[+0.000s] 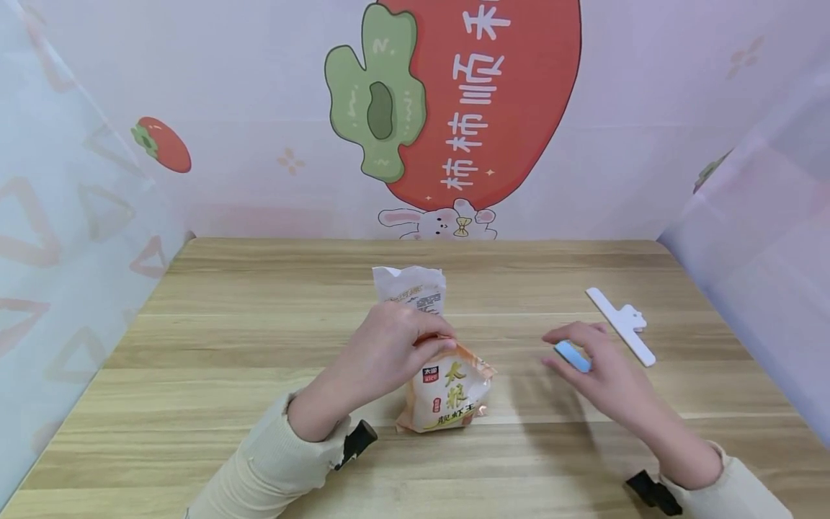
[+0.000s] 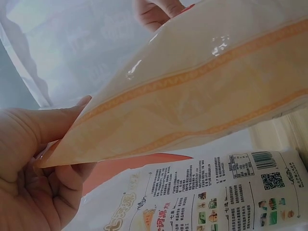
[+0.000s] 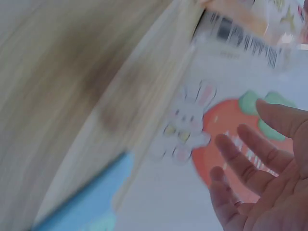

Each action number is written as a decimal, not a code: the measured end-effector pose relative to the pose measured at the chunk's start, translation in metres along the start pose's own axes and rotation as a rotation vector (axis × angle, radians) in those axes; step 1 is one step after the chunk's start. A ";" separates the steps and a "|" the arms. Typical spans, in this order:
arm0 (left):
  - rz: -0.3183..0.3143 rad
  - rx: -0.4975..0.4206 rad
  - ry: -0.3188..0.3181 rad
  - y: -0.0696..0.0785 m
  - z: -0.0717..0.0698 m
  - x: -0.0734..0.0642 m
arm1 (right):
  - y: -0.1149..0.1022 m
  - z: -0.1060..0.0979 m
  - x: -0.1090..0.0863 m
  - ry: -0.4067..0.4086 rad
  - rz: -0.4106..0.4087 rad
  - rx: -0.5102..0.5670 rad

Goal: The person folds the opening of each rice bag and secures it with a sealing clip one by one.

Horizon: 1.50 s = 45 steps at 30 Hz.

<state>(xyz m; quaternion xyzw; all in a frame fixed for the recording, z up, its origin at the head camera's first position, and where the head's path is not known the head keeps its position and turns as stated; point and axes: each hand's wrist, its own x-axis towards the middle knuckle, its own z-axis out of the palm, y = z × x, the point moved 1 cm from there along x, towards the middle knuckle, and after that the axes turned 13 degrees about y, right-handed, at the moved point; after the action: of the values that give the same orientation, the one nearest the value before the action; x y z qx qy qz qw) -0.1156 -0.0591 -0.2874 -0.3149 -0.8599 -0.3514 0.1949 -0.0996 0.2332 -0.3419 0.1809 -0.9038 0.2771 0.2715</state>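
My left hand (image 1: 392, 346) pinches the top corner of a small white and orange rice bag (image 1: 449, 396), which stands on the table. In the left wrist view, thumb and fingers close on the folded tip of this bag (image 2: 192, 101). Just behind it stands a second white bag (image 1: 415, 285) with printed text, partly hidden by the hand. My right hand (image 1: 606, 371) hovers over the table with fingers spread, nothing gripped. A blue clip (image 1: 573, 356) shows between its thumb and fingers; the right wrist view has this clip (image 3: 86, 197) apart from the hand.
A white bag clip (image 1: 616, 321) with a long bar lies on the wooden table (image 1: 259, 317), just beyond the right hand. Printed cloth walls (image 1: 259, 144) enclose the table at the back and both sides.
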 end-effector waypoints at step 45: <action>-0.019 -0.005 -0.009 0.000 -0.002 0.001 | 0.086 -0.024 -0.020 -0.423 0.289 -0.185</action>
<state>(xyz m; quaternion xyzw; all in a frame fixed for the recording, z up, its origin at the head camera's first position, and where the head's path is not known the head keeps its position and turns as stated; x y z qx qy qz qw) -0.1159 -0.0602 -0.2855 -0.3086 -0.8630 -0.3538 0.1867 -0.1151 0.3183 -0.3711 0.0782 -0.9783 0.1853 0.0498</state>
